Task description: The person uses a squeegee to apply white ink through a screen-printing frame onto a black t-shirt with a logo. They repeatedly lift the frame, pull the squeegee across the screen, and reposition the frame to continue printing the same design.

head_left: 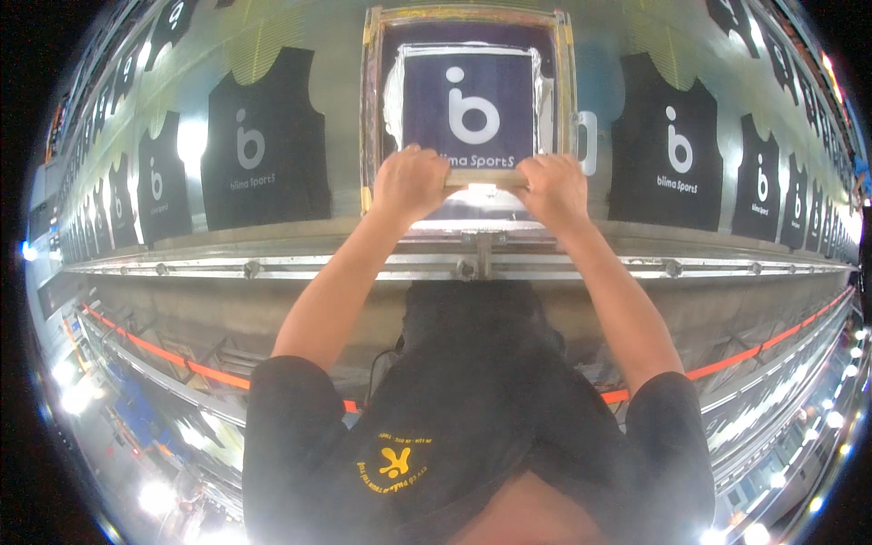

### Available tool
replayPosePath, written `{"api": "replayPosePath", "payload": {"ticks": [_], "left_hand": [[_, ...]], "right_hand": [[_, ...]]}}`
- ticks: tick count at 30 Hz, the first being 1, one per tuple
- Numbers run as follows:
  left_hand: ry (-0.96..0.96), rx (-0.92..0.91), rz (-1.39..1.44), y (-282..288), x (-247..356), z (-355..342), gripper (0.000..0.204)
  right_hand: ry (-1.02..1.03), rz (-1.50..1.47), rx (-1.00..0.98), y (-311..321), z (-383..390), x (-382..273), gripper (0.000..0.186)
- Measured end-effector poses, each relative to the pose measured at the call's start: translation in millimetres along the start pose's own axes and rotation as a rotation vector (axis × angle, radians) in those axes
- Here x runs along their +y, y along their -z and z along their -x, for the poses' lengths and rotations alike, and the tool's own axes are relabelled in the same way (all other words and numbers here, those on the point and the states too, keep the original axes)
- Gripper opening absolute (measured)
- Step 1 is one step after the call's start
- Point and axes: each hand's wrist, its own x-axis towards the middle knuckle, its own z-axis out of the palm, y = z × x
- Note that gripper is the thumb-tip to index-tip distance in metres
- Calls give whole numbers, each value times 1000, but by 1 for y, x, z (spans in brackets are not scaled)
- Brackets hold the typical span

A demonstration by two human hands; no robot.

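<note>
Left grip [411, 186]; right grip [554, 188]; both curled round squeegee [483, 177]; it spans between; screen [565, 82] beneath

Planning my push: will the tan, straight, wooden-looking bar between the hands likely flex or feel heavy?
The tan, straight, wooden-looking bar is probably stiff: it shows no bend between the left hand and right hand. Its slim visible edge hints at low weight.

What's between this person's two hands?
A pale bar: it spans the gap from the left hand to the right hand, as the head view shows.
</note>
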Motion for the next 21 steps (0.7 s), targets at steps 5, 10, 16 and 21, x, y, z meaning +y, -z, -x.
{"api": "replayPosePath", "payload": {"ticks": [5,10,16,21], "left_hand": [[-18,47,-67,21,-48,-103,50],[79,-73,-105,25,-95,-196,55],[92,10,-154,4,-93,-196,57],[97,46,-75,-10,-65,-136,50]], "right_hand": [[-30,101,89,8,-100,42,41],[-60,142,75,-1,-202,82,46],[-113,167,76,-18,-198,87,47],[-63,121,97,-29,-137,68,40]]}}
